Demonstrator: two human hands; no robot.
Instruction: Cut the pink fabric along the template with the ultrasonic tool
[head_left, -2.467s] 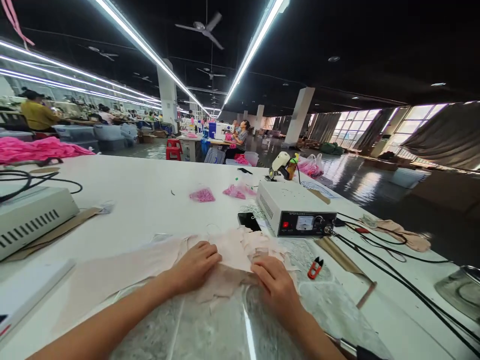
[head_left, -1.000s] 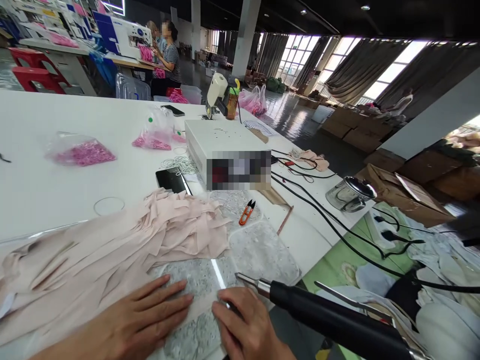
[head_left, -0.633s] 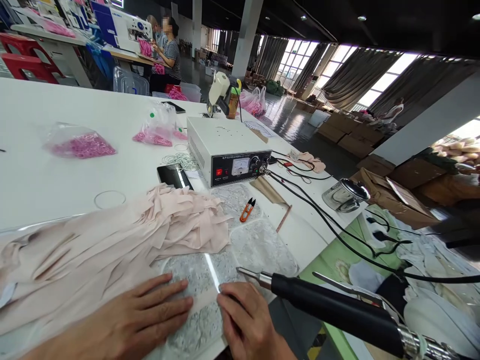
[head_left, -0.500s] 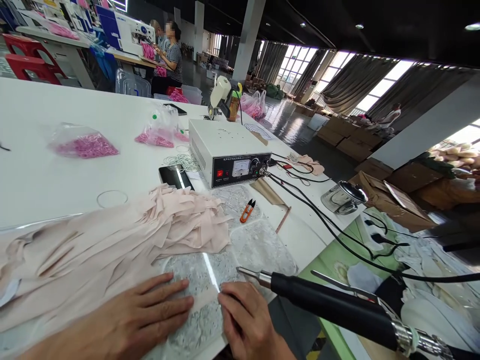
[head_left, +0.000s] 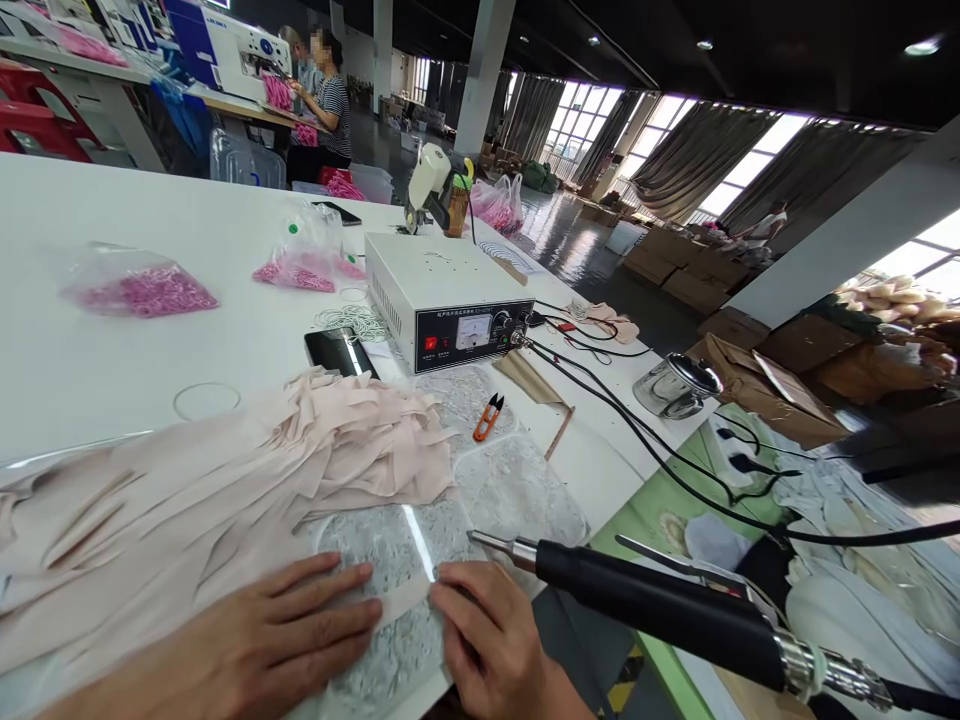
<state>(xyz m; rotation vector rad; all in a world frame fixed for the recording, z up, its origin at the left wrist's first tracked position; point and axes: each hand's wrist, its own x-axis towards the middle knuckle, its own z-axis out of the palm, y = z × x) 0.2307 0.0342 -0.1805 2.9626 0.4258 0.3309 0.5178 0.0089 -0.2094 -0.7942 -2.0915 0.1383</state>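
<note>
My left hand [head_left: 281, 625] lies flat with its fingers stretched out, pressing on the mat and on one end of a narrow pale beige fabric strip [head_left: 405, 598]. The strip's other end is pinched between the thumb and fingers of my right hand [head_left: 487, 625]. Just beyond the right hand, a black pen-like tool [head_left: 652, 600] with a pointed metal tip slants across the view; whether the hand touches it cannot be made out. A heap of pale beige fabric strips [head_left: 352, 440] spreads over the grey marbled mat [head_left: 517, 490], behind and left of my hands.
Orange thread snips [head_left: 489, 418] lie on the mat. Behind stand a white control box [head_left: 450, 300] with black cables, a black phone [head_left: 341, 353] and bags of pink pieces [head_left: 161, 290]. A steel mug [head_left: 675, 387] is near the table's right edge. People sit at sewing machines farther back.
The view has shifted slightly, so most things sit a little further left. More of the strip shows between my hands. The left hand stays flat and the right stays pinched.
</note>
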